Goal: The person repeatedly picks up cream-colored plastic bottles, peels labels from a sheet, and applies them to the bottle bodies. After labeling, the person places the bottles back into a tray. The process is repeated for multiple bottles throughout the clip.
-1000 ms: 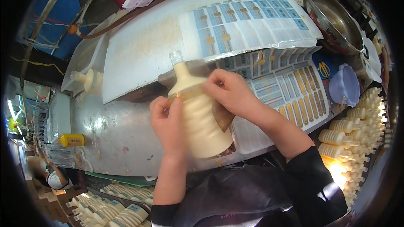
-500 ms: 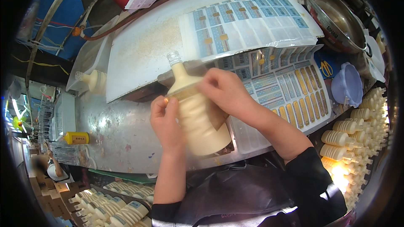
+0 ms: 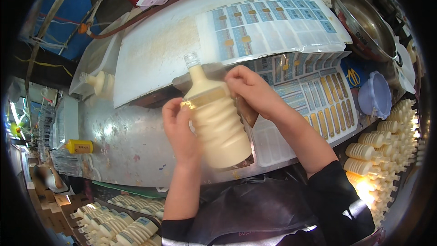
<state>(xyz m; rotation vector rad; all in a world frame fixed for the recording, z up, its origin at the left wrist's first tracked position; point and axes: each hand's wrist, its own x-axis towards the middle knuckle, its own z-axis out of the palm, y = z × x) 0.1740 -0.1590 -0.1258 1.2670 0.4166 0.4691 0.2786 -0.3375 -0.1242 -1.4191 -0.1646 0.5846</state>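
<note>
A cream-coloured ribbed bottle with a clear threaded neck lies in front of me on the bench, neck pointing away. Across its shoulder runs a gold label strip. At the strip's left end, my left hand is closed, thumb and fingertip pinching a shiny gold bit of it. My right hand is closed at the strip's right end, fingers curled against the bottle's side; its fingertips are partly hidden. Below the right hand a brown flap hangs beside the bottle; I cannot tell what it belongs to.
Label sheets lie to the right, others on the raised white board. A purple basin, yellow-handled scissors and a large metal pan stand beyond. Cream bottles fill both lower sides. A yellow bottle lies left.
My right hand has shifted right, from the bottle's front to its side, and the gold strip now lies across the shoulder. The left hand stays at the left edge.
</note>
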